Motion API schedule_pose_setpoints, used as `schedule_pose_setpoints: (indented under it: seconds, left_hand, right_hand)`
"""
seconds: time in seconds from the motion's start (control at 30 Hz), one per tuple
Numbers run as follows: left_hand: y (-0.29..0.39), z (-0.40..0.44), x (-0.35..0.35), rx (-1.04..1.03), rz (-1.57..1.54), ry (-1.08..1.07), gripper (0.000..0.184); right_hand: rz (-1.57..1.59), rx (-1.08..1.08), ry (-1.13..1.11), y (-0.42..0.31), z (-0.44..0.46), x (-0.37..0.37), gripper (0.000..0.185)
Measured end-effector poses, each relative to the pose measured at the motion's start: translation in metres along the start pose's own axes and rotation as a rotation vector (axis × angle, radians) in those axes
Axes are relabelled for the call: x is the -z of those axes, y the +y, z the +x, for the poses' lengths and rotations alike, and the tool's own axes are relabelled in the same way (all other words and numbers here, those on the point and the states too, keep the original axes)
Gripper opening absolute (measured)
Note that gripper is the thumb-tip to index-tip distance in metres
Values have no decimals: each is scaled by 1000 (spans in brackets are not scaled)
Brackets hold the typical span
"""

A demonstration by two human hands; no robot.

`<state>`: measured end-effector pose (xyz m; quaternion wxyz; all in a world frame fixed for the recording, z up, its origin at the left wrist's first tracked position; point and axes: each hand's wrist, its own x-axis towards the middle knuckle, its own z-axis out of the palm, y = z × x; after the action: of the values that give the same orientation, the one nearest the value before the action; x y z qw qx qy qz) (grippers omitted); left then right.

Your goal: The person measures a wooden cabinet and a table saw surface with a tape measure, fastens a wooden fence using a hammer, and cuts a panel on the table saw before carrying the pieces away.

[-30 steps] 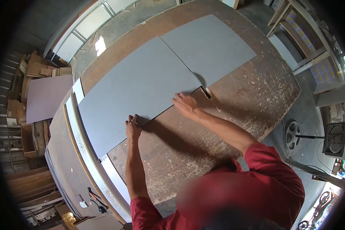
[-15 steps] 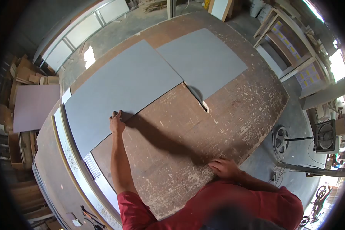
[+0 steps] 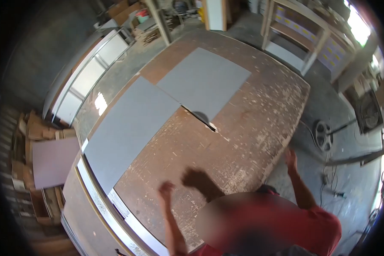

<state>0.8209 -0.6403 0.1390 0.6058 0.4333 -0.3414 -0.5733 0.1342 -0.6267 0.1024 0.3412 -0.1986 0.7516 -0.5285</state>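
Note:
My left hand [image 3: 166, 190] is raised over the near part of the worn brown table [image 3: 187, 145], touching no panel. Motion smears its fingers, so their state is unclear; no object shows in it. By the table's right edge, my right hand [image 3: 290, 161] is in the air with fingers stretched and nothing visible in them. A large grey panel [image 3: 128, 128] lies flat along the table's left side. Its corner meets a second grey panel [image 3: 204, 81] farther back. A dark curved gap [image 3: 200, 117] with a pale chipped end runs beside that second panel.
A long pale strip [image 3: 111, 222] runs along the table's left side. Beyond it are a mauve board [image 3: 55, 162] and wood scraps. A white-panelled frame [image 3: 89, 77] stands behind left, shelving [image 3: 294, 42] behind right. A fan [image 3: 368, 111] and a wheel-shaped base [image 3: 323, 135] are at right.
My left hand has left the grey panel's near edge and come back toward me. My right hand has lifted off the table and moved right. The view has shifted.

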Motion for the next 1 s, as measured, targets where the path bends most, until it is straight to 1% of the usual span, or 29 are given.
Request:
schedule_pose_setpoints:
  seconds: [0.03, 0.07, 0.1, 0.13, 0.2, 0.23, 0.3, 0.33, 0.4, 0.43, 0.5, 0.53, 0.57, 0.63, 0.7, 0.73, 0.77, 0.8, 0.83, 0.87, 0.9, 0.93, 0.97, 1.0]
  left_hand:
    - [5, -42, -54, 177, 375, -43, 37]
    - [2, -74, -100, 428, 331, -108, 39]
    - [-32, -95, -122, 711, 249, -166, 39]
    - [-43, -119, -170, 801, 399, -179, 35]
    - [-74, -152, -234, 772, 396, -375, 34]
    - [-84, -158, -259, 771, 403, -371, 34]
    - [-91, -156, -320, 615, 674, -464, 35]
    - [-97, -149, -342, 610, 677, -444, 35]
    - [-100, -130, -381, 512, 795, -407, 36]
    - [-97, -120, -405, 510, 799, -379, 36]
    - [-84, -107, -449, 460, 826, -196, 36]
    - [-81, -103, -469, 452, 829, -173, 36]
    - [-79, -98, -490, 406, 753, -148, 36]
    - [-95, -91, -520, 332, 599, -128, 36]
    - [-118, -78, -550, 313, 610, -128, 35]
    - [-128, -72, -563, 303, 626, -141, 35]
    - [-136, -63, -576, 302, 621, -133, 35]
    - [-142, -49, -590, 246, 677, -167, 35]
    - [-149, -33, -602, 191, 731, -198, 34]
    - [-161, -13, -606, 179, 771, -202, 33]
    - [-170, 7, -611, 172, 810, -203, 32]
    - [-170, 29, -624, 146, 892, -163, 32]
    - [-169, 54, -635, 123, 974, -124, 31]
    - [-177, 83, -639, 57, 891, -108, 31]
  right_hand:
    - [-35, -67, 10, -31, 0, -3, 44]
    - [-28, -184, -114, -33, 28, 10, 48]
    - [-117, -196, -27, -58, 34, 1, 57]
    - [-20, -243, -79, -52, 63, 6, 75]
    - [70, -282, -61, -68, 112, 6, 79]
    - [75, -286, -65, -76, 136, 6, 79]
    - [293, -243, -53, -78, 182, 5, 77]
    - [294, -245, -73, -78, 201, 8, 77]
    - [550, -195, -244, -86, 238, 8, 71]
    - [549, -203, -271, -94, 248, 4, 71]
    - [793, -459, -318, -106, 251, -1, 67]
    - [819, -455, -366, -108, 248, -3, 66]
    - [845, -447, -412, -108, 243, 2, 64]
    - [920, -491, -493, -71, 250, -1, 62]
    - [865, -444, -367, -38, 246, -12, 62]
    - [778, -421, -303, -25, 242, -16, 64]
    - [699, -483, -274, -51, 227, -8, 65]
    - [692, -477, -282, -20, 246, -10, 65]
    - [705, -495, -363, 10, 263, -18, 64]
    - [712, -517, -444, 33, 280, -21, 63]
    - [728, -566, -473, -39, 257, 2, 60]
    - [707, -568, -481, -62, 269, 9, 60]
    - [534, -625, -346, -75, 283, 11, 51]
    - [360, -672, -208, -88, 294, 17, 44]
